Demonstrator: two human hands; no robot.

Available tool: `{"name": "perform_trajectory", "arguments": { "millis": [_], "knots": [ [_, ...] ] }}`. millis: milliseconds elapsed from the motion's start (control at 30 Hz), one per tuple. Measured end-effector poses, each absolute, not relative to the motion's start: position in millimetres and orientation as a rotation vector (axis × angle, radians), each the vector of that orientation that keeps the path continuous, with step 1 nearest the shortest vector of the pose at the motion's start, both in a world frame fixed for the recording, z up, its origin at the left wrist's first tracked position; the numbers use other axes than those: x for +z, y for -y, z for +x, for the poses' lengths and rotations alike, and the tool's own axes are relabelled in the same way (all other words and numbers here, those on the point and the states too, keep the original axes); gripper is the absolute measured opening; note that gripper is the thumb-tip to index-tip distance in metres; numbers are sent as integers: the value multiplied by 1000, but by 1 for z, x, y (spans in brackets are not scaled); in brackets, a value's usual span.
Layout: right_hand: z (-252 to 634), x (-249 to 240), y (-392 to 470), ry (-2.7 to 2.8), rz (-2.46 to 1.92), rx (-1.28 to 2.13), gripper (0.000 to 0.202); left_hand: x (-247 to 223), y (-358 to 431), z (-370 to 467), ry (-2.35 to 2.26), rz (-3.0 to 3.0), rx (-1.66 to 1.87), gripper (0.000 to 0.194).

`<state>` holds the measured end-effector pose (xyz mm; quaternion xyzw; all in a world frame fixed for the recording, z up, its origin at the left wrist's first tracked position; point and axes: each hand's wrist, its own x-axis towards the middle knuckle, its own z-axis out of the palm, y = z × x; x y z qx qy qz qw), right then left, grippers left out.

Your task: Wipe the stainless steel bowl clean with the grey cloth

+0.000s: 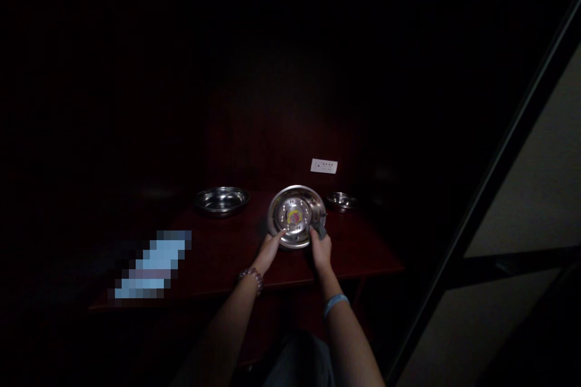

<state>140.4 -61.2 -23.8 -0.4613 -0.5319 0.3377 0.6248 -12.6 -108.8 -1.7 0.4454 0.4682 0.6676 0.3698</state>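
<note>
A shiny metal basin (278, 213) with a yellow and red sticker in its middle is tilted up towards me, over the front of the dark red tabletop. My left hand (269, 251) grips its lower left rim, thumb laid over the inside edge. At the lower right rim, my right hand (321, 249) is closed around the edge. A small dark grey piece, like a cloth or scouring pad (322, 229), shows at the right hand's fingers against the basin. Its exact kind is hard to make out in the dim light.
On the dark red table (218, 254), a wide metal basin (222, 210) stands to the left and a smaller metal bowl (341, 202) to the right. A blurred light-blue patch (152, 263) lies at the left. A white power socket (324, 166) is on the back wall.
</note>
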Motion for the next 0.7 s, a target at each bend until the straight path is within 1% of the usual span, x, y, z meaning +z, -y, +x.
{"name": "perform_trajectory", "arguments": {
  "millis": [200, 333, 433, 500, 567, 700],
  "knots": [
    [142, -23, 64, 1230, -1069, 735, 39, -1, 110, -7, -1173, 1264, 1649, 45],
    [142, -21, 67, 1181, -1038, 728, 41, -3, 113, -6, -1288, 1536, 1528, 59],
    [142, -19, 69, 1176, -1010, 752, 42, -3, 117, -7, -1468, 1754, 1318, 56],
    [142, -17, 71, 1205, -1006, 768, 42, -4, 117, -9, -1559, 1824, 1242, 56],
    [141, -16, 73, 1265, -1027, 786, 41, -7, 113, -10, -1611, 1826, 1235, 58],
    [141, -15, 77, 1368, -1087, 826, 42, -16, 101, -12, -1599, 1682, 1274, 49]
  ]
}}
